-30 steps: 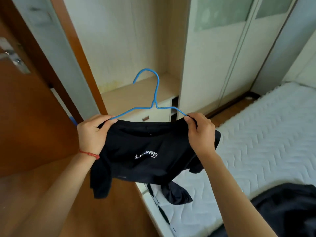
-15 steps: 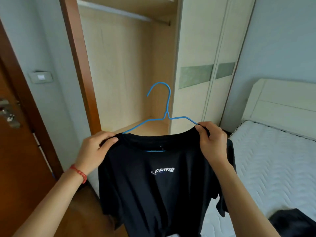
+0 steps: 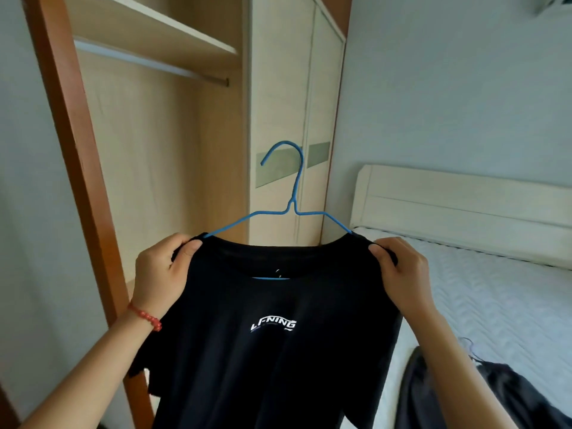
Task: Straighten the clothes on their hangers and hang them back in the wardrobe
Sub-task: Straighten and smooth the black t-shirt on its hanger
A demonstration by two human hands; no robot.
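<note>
Hands, left hand (image 3: 161, 274) and right hand (image 3: 402, 274), pinch the shirt (image 3: 272, 351) shoulders on the hanger (image 3: 292, 193), which seems level; uneven lifting toward the rail (image 3: 148, 61) could slide it off.

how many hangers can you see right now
1 for certain: the blue hanger inside the black t-shirt, held up by the left hand and right hand. The dark clothes on the bed may hide another.
</note>
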